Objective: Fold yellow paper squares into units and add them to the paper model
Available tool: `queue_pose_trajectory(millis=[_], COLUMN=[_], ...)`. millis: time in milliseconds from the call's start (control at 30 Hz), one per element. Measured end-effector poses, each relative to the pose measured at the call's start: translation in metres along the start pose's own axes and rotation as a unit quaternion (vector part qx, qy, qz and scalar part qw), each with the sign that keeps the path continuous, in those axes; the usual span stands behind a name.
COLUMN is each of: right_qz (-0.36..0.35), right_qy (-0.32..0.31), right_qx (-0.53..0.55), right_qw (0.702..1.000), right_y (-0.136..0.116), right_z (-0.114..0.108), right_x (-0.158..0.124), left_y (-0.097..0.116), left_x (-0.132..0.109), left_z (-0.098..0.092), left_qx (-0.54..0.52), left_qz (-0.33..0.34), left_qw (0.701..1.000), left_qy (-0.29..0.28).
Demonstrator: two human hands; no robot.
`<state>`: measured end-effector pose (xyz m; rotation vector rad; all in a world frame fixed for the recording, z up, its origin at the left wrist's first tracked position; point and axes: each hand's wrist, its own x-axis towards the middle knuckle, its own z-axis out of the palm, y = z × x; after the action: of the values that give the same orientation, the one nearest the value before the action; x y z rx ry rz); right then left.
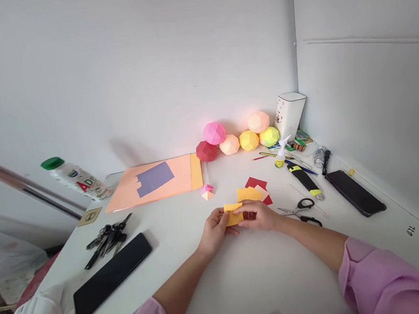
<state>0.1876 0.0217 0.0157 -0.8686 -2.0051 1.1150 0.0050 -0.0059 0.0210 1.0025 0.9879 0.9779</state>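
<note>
Yellow folded paper (233, 214) pinched between left hand (213, 230) and right hand (257, 215), both closed on it, low over white worktop (252, 277), scissors (301, 211) just right, paper scraps (253, 191) beyond.

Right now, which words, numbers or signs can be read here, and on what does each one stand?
"AD", red letters, on the lying bottle; its other print is too small.
"012", handwritten on the table by its right edge, possibly turned.
Too small to read: white box, glue bottle.
Blank: yellow paper held by left hand and right hand.
</note>
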Motion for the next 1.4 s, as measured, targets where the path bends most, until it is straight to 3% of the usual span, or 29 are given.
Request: queue_pose_trajectory(millis=[167, 500, 833, 1100, 1400], right_qz=[-0.005, -0.021, -0.031, -0.065, -0.057], right_qy=[-0.007, 0.014, 0.028, 0.046, 0.02], right_qx=[0.004, -0.029, 0.006, -0.054, -0.011], right_qw=[1.0, 0.999, 0.999, 0.995, 0.998], right_y=[0.0038, 0.0037, 0.0049, 0.0079, 0.0064], right_z=[0.0005, 0.0029, 0.003, 0.0046, 0.0005], right_x=[0.0005, 0.0009, 0.0001, 0.0009, -0.0002], left_y=[0.0005, 0.0023, -0.005, -0.0021, -0.0018], left_x=[0.0007, 0.0006, 0.0021, -0.0004, -0.0004], left_z=[0.0, -0.0023, -0.0064, -0.0031, -0.0042], left_qx=[-0.025, -0.015, -0.008, 0.011, 0.024], left_qz=[0.0, 0.0, 0.008, 0.013, 0.004], left_qw=[1.0, 0.999, 1.0, 0.998, 0.999], left_qy=[0.008, -0.03, -0.029, -0.061, -0.048])
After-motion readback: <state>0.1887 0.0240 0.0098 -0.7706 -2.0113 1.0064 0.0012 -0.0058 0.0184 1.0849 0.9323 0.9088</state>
